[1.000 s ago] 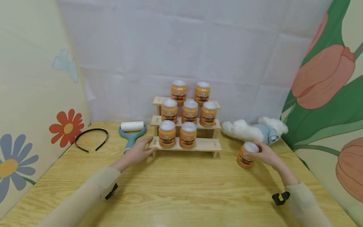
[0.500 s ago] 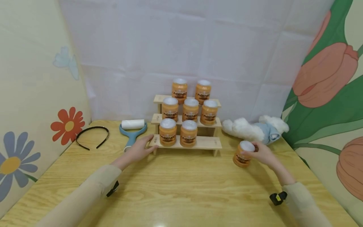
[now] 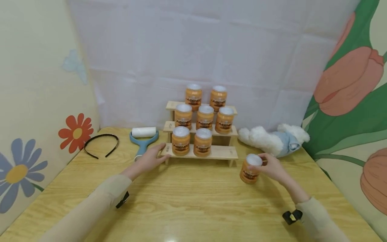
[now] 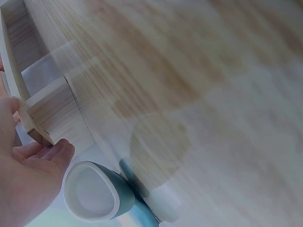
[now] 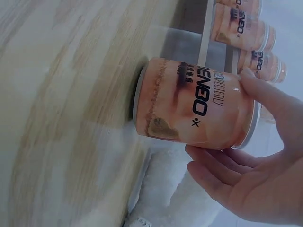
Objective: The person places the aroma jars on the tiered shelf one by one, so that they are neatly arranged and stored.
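My right hand (image 3: 273,168) grips an orange can (image 3: 250,169) with a pale silver lid, right of the wooden rack. In the right wrist view the can (image 5: 194,104) lies between thumb and fingers, its base close to the table; whether it touches is unclear. My left hand (image 3: 148,158) holds the left end of the lowest step of the three-step wooden rack (image 3: 223,152). Thumb and fingers straddle the board's end (image 4: 38,132) in the left wrist view. Matching cans stand upright on the rack: two on top, three in the middle, two (image 3: 180,141) on the lowest step.
A blue-handled lint roller (image 3: 143,136) lies just left of the rack, near my left hand. Farther left is a black headband (image 3: 101,144). A white plush toy (image 3: 266,139) in blue cloth lies behind my right hand. A white cloth (image 3: 196,50) hangs behind the rack.
My right hand has carried the can leftward, closer to the rack. My left hand has stayed at the rack's end. The whole head view has shifted slightly.
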{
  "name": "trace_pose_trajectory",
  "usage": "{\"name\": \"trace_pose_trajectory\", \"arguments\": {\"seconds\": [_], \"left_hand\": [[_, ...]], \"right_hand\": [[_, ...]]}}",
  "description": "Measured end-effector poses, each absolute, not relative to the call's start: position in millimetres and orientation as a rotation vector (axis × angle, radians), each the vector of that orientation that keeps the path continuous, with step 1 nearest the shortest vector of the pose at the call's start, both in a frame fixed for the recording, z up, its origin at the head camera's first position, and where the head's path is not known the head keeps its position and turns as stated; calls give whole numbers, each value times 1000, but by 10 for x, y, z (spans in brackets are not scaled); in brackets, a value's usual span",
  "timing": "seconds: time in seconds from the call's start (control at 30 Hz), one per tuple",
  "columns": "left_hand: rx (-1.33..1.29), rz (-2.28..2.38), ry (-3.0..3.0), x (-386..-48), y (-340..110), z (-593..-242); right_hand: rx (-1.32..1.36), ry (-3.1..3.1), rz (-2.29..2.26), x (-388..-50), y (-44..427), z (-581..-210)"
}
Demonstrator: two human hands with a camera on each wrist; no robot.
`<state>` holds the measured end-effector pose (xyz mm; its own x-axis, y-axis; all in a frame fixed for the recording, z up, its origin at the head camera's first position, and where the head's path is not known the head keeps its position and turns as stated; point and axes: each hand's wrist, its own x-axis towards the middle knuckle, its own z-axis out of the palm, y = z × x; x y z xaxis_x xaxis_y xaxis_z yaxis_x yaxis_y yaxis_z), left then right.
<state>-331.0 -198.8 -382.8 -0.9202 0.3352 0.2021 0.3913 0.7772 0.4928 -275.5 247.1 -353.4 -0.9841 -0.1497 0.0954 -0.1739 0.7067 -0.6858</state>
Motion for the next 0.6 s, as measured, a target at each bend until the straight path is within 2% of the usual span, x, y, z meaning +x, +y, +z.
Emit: {"name": "trace_pose_trajectory", "arguments": {"seconds": [0.43,0.6], "left_hand": [[-589,-817,-2864,-3282,-1979,-3803],[-588,-824,-2859,-3292,-1984,-3804]], "right_hand": [[453,-2714,1429,-2769,2252,-3292],[429,-2653,1513,-2830,2127,-3192]]}}
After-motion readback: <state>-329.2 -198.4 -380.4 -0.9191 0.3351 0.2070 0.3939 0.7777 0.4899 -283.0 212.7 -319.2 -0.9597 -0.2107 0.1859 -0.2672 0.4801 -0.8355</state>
